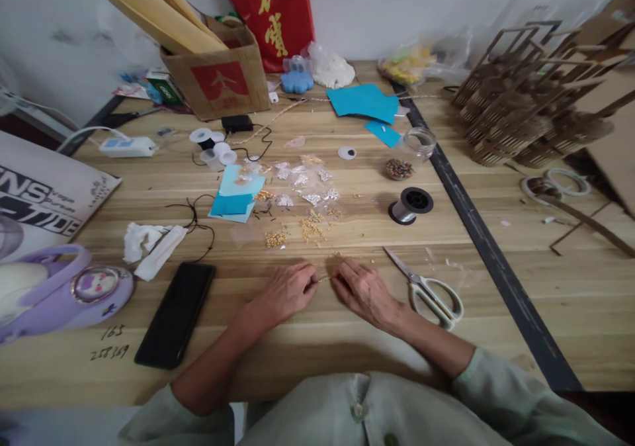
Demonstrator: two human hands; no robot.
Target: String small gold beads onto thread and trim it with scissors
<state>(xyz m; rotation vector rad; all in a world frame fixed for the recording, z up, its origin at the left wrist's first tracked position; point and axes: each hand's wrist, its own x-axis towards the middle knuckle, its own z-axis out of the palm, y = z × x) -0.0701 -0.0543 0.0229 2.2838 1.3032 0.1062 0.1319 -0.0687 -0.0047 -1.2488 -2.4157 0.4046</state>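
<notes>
A thin gold chain (325, 278) stretches across the short gap between my two hands. My left hand (292, 290) is closed, its fingertips pinching one end of that strand. On the other side my right hand (364, 292) is curled down near the wood, its fingers closed at the chain too; its fingertips are partly hidden. More of the gold strand lies just beyond the right knuckles. Loose gold beads (311, 229) are scattered past the hands, with a small heap of round gold beads (276, 239) to their left. Scissors (431, 294) lie beside my right wrist, blades pointing away.
A black phone (175, 315) lies left of my forearm. Farther back are a wire spool (411, 205), silvery pieces in small bags (302, 180), blue sheets (364, 104) and a glass jar (419, 143). Wooden baskets (526, 115) stand at right, a cardboard box (218, 79) at back left.
</notes>
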